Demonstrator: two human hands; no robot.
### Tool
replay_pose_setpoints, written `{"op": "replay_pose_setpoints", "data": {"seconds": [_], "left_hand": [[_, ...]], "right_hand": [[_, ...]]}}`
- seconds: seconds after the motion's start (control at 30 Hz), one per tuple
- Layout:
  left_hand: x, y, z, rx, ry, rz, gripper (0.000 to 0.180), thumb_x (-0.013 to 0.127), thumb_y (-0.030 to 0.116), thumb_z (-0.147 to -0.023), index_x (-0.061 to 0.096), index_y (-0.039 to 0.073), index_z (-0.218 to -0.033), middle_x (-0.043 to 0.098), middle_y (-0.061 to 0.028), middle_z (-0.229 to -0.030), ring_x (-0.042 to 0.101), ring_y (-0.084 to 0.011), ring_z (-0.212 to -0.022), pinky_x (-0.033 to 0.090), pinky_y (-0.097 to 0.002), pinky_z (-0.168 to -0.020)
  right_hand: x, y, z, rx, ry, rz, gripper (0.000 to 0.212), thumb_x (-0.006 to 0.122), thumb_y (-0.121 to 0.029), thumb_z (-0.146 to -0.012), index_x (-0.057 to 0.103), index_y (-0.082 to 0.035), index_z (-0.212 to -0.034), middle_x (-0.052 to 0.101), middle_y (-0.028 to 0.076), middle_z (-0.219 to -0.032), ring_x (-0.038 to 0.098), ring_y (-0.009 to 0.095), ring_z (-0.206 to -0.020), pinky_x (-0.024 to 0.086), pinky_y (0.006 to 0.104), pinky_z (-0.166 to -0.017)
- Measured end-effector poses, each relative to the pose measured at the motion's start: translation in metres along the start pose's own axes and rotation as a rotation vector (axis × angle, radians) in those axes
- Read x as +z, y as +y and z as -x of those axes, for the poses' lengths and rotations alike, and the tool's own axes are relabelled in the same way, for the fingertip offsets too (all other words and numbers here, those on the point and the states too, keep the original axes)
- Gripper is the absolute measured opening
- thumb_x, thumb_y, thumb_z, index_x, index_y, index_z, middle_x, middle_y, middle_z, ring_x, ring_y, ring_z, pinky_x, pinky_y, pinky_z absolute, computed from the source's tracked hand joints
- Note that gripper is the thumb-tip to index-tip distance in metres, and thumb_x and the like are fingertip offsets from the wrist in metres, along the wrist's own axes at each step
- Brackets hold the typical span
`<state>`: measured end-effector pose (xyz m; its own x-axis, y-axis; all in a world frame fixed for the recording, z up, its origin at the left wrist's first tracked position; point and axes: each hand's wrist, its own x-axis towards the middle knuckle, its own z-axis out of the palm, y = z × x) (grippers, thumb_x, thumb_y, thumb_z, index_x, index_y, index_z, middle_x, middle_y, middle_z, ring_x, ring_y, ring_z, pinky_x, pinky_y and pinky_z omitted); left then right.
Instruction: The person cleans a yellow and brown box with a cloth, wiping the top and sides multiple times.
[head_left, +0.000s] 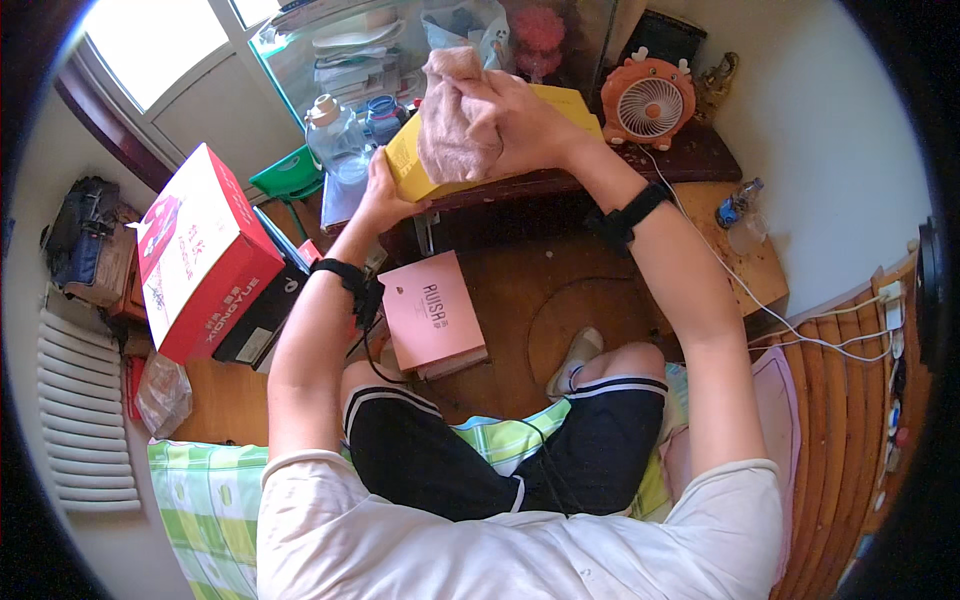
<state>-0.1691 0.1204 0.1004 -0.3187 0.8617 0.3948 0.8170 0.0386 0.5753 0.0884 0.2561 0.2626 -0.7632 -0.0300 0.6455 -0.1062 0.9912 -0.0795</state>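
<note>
With my left hand (382,197) I grip the left end of a yellow box (412,162), held up in front of a dark wooden desk. My right hand (535,125) is closed on a crumpled pinkish cloth (458,125), which lies against the box and hides part of it. Most of the box's middle is covered by the cloth and hand. Both wrists wear black bands.
A clear water bottle (337,140) and a small blue jar (384,120) stand left of the box. An orange fan (648,106) sits right. Below lies a pink box (432,312); a large red and white box (205,250) stands left. A white cable (705,250) hangs at right.
</note>
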Motion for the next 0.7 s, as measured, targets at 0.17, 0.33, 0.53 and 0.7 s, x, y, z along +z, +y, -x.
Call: {"op": "replay_pose_setpoints", "data": {"seconds": [0.17,0.33,0.53,0.7], "left_hand": [[0.018,0.052,-0.008,0.189,0.139,0.021,0.131,0.09,0.039,-0.059,0.011,-0.006,-0.153,0.029,-0.0269,-0.153,0.028,-0.0431,-0.142,0.028,-0.0457,-0.118],[0.001,0.069,-0.012,0.387,0.175,-0.071,0.112,0.086,0.043,-0.068,0.024,0.005,-0.154,0.028,-0.0224,-0.155,0.029,-0.04,-0.142,0.024,-0.0476,-0.118],[0.015,0.053,-0.004,0.299,0.121,0.017,0.108,0.087,0.039,-0.067,0.029,0.007,-0.152,0.033,-0.0208,-0.152,0.035,-0.0387,-0.137,0.028,-0.0475,-0.116],[0.04,0.008,-0.005,0.299,0.094,0.069,0.107,0.09,0.034,-0.064,0.032,0.007,-0.149,0.039,-0.0204,-0.145,0.038,-0.0378,-0.135,0.031,-0.0464,-0.114]], "right_hand": [[0.022,0.007,0.001,-0.072,0.028,0.088,0.103,0.087,-0.04,-0.054,0.045,-0.011,-0.143,0.056,0.021,-0.127,0.054,0.04,-0.117,0.041,0.0498,-0.103],[0.044,-0.003,-0.01,-0.111,0.001,0.073,0.088,0.085,-0.038,-0.059,0.052,-0.008,-0.135,0.057,0.021,-0.126,0.052,0.04,-0.12,0.04,0.0483,-0.104],[0.081,0.006,-0.007,-0.107,0.013,0.106,0.077,0.084,-0.037,-0.062,0.057,-0.004,-0.126,0.057,0.021,-0.127,0.052,0.041,-0.12,0.041,0.0471,-0.103],[0.098,0.033,0.009,-0.111,0.049,0.076,0.057,0.081,-0.042,-0.069,0.06,-0.01,-0.111,0.06,0.017,-0.12,0.054,0.04,-0.116,0.039,0.0478,-0.104]]}}
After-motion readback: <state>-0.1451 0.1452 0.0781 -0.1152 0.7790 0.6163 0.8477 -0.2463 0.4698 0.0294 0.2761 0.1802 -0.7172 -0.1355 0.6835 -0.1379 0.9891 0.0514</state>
